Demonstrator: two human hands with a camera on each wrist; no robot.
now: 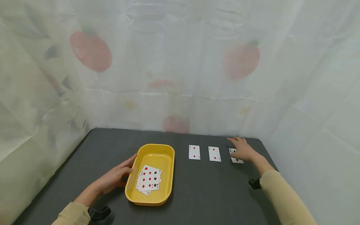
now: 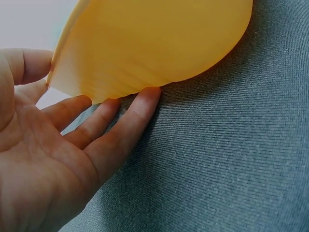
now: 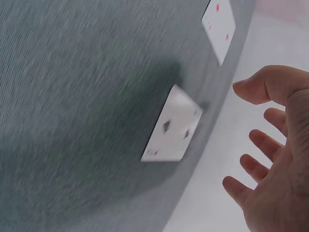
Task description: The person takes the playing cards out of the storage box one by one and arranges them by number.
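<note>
Left hand: the left hand lies flat on the table, fingers straight and spread, fingertips touching the underside edge of the yellow tray; nothing is pinched or grasped.
Right hand: the right hand hovers with fingers relaxed and apart over the black-suit card; the right wrist view shows the palm open and clear of the card, gripping nothing.
Black-suit card: thin, white, rectangular with rounded corners, face up on the table near the far right edge, partly covered by the hand in the head view.
Tray: smooth, glossy yellow plastic, oblong with rounded corners and sloped walls, standing on the table just right of the left hand.
Cards in tray: a loose, fanned pile of cards, face up, with red diamonds, a heart and black spades showing, lying in the tray's near half.
Row of cards: two red diamond cards lie flat side by side between the tray and the black-suit card, each apart from the next.
Table: the table has a dark grey top with a fine woven, ribbed texture.
Backdrop: a pale, creased sheet with faint red fruit prints hangs behind and at both sides.
</note>
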